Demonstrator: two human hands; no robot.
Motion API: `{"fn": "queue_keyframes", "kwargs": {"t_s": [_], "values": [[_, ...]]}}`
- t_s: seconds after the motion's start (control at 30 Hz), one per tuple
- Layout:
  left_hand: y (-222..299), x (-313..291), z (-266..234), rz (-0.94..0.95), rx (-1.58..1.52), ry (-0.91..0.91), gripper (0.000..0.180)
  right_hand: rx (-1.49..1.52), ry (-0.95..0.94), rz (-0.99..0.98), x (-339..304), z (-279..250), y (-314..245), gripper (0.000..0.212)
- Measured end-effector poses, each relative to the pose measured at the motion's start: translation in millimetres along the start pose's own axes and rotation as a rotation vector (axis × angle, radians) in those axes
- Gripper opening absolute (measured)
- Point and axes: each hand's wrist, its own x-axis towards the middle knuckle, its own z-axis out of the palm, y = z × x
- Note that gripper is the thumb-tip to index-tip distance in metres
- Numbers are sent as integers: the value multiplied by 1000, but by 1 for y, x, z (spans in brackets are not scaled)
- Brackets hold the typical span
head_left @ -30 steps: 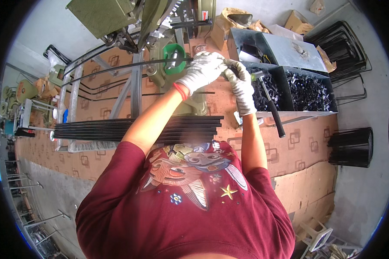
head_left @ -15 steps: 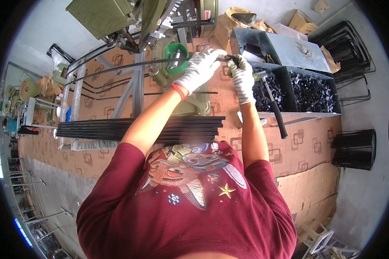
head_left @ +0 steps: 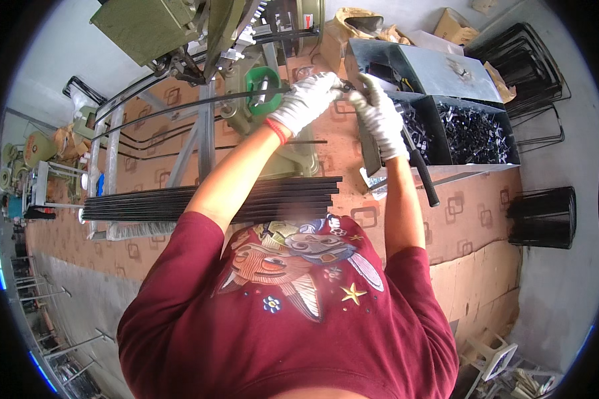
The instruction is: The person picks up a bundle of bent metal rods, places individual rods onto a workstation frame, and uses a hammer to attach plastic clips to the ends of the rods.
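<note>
Both my hands wear white gloves with thin stripes. My left hand (head_left: 307, 101) is closed round a long thin black rod (head_left: 199, 101), which runs out to the left over the metal frame. At the rod's right end, just past my left fingers, sits a small black fitting (head_left: 347, 86). Close beside that fitting is my right hand (head_left: 381, 118), its thumb and fingers apart and nothing visible between them. Below it, a hammer (head_left: 422, 167) with a black handle leans at the metal bin, its head partly hidden behind my right hand.
A grey metal bin (head_left: 476, 167) holds many small black parts. Black rods (head_left: 266, 199) lie stacked in front of me. Beyond my left hand are a green tray (head_left: 265, 74) and a green machine (head_left: 146, 30). Bent black frames (head_left: 522, 66) lean on the right wall.
My right hand has opened from its pinch on the small black fitting and drawn slightly away. The fitting stays at the rod's end; my left hand keeps its hold. The whole view has shifted slightly.
</note>
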Motion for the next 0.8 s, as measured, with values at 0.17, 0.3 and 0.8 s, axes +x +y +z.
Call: {"fn": "queue_keyframes", "kwargs": {"t_s": [0.17, 0.3, 0.8], "values": [[10, -1, -11, 14, -19, -36, 25, -952, -471, 416, -39, -89, 79, 43], [9, 0, -13, 3, -50, -78, 27, 427, -280, 1024, -57, -112, 97, 10], [9, 1, -17, 11, -7, -88, 28, 871, -32, 783, -87, -51, -49, 48]]}}
